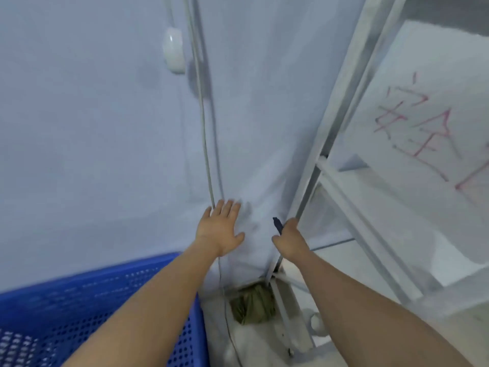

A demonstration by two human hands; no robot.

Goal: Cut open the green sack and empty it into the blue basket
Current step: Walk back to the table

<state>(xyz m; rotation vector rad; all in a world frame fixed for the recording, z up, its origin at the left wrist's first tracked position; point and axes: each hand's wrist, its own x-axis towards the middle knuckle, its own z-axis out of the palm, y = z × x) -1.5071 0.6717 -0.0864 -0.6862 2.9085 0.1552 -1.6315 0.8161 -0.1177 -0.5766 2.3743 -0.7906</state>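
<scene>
A blue basket [87, 311] is seen at lower left, an olive-green sack [252, 304] is bunched on the floor below both hands, nearer the right hand [289, 241], clenched on a dark blade, than the spread-fingered left hand [219, 229].

Two hands reach forward: the left hand [219, 229] and the right hand [289, 241]. One blue basket [87, 308] sits left of them. One dark tool [277, 225] shows at the right hand. One metal rack [333, 128] stands right of the basket, one cable [203, 128] between them.
</scene>
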